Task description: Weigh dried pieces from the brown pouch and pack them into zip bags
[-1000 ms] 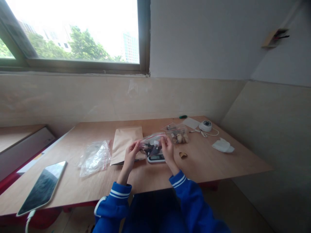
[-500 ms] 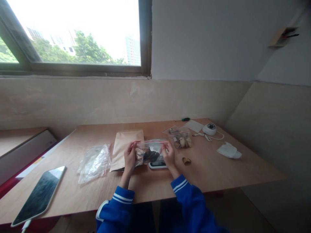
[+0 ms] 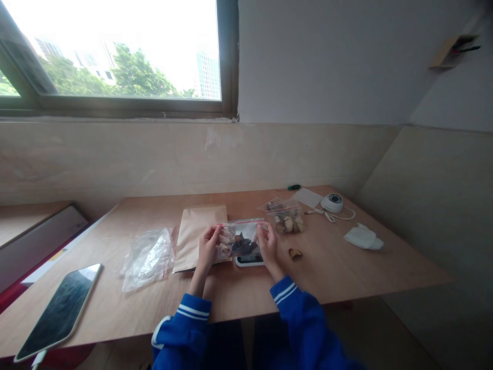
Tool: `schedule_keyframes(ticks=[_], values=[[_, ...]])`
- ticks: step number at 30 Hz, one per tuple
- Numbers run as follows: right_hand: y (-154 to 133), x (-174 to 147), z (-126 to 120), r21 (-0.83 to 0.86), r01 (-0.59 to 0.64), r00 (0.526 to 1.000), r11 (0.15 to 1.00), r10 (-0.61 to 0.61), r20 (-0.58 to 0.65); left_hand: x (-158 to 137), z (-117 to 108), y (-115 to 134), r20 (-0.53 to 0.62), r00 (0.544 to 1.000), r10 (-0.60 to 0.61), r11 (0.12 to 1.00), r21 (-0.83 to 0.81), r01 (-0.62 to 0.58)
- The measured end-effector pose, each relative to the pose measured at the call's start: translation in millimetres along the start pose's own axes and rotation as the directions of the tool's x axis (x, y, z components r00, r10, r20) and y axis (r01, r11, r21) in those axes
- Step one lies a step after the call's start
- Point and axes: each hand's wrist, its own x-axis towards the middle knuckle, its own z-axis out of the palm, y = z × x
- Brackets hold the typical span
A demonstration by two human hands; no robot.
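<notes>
Between my hands a clear zip bag [image 3: 242,241] with a red seal strip is stretched upright, dark and brownish dried pieces inside it. My left hand [image 3: 208,245] pinches its upper left corner; my right hand [image 3: 267,243] pinches the upper right one. Beneath and behind the bag lies a white digital scale [image 3: 249,261], mostly covered. A brown kraft paper pouch [image 3: 196,234] rests flat by my left hand. To the right of my right hand are filled zip bags [image 3: 288,222] of pale and brown pieces, and one loose curved brown piece [image 3: 295,254].
Several empty clear bags [image 3: 150,257] lie at left, beyond a phone [image 3: 59,311] with a cable. Toward the right are a white dome camera [image 3: 332,203] with its cord, a crumpled white tissue [image 3: 364,237], a paper sheet [image 3: 307,198] and a green-handled tool [image 3: 294,187].
The bag has been pulled straighter and raised slightly, its seal strip now level. My left hand has shifted slightly right. The view has tilted a little.
</notes>
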Motion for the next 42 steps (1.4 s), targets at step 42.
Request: schedule_keyframes(ticks=[42], values=[[-1.5, 9.8, -9.9, 0.182, -0.200, 0.977, 0.963, 0.210, -0.036, -4.4, -10.2, -12.0, -0.037, 0.999, -0.034, 0.999, 0.016, 0.035]])
